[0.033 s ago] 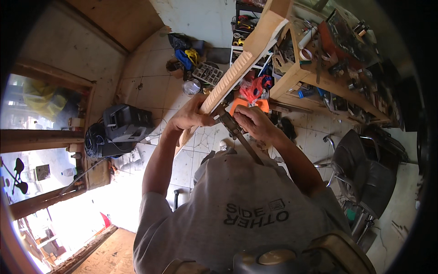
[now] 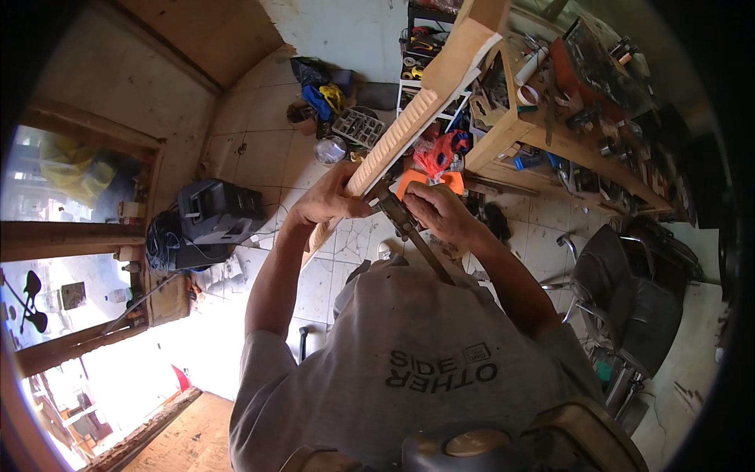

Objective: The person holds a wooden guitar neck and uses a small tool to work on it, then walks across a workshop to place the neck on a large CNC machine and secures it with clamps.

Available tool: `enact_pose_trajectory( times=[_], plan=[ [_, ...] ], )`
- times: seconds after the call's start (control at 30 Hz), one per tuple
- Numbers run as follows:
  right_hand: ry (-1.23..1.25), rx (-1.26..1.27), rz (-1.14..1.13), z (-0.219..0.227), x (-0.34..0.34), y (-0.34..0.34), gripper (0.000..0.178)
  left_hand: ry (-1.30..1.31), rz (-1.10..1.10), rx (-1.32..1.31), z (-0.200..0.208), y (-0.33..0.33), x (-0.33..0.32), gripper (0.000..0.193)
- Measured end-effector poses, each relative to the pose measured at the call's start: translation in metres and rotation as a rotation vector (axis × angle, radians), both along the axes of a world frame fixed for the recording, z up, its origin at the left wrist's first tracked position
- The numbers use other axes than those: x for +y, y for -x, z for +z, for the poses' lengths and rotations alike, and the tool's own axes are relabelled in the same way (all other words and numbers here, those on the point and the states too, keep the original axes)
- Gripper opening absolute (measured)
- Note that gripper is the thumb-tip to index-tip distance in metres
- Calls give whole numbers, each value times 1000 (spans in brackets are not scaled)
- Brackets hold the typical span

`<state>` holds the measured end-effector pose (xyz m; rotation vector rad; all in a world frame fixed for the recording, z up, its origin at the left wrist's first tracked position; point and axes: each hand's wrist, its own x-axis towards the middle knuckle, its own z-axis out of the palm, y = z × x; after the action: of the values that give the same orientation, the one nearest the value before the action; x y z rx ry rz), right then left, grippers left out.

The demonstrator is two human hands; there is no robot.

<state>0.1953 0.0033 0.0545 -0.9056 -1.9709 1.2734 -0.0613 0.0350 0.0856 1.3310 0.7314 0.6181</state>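
Note:
A long pale piece of carved wood (image 2: pixel 397 134) slants up and away to the right in front of me. A row of ridges runs along its face, and its far end is wider. My left hand (image 2: pixel 334 198) is wrapped around its nearer part, thumb across the face. In my right hand (image 2: pixel 436 208) is a worn metal caliper (image 2: pixel 401 219), gripped near its jaws. The jaws are at the wood's right edge, close to my left fingertips; whether they touch it I cannot tell. The caliper's beam slopes down toward my grey shirt.
At right stands a cluttered wooden workbench (image 2: pixel 495 140), with a black office chair (image 2: pixel 621 291) nearer me. Tool shelves (image 2: pixel 417 63) rise behind the wood. On the tiled floor are an organizer box (image 2: pixel 358 126), red plastic bag (image 2: pixel 442 153) and black speaker-like case (image 2: pixel 220 212).

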Motion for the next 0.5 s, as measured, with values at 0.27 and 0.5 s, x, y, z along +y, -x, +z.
enact_pose_trajectory(
  times=[0.27,0.5],
  plan=[
    [274,88,-46,-3,3,-4,28,-82,7,24,11,-1,6,36],
    [51,-202,-84,36,-15,12,41,-21,49,74,20,-4,8,40]
  ],
)
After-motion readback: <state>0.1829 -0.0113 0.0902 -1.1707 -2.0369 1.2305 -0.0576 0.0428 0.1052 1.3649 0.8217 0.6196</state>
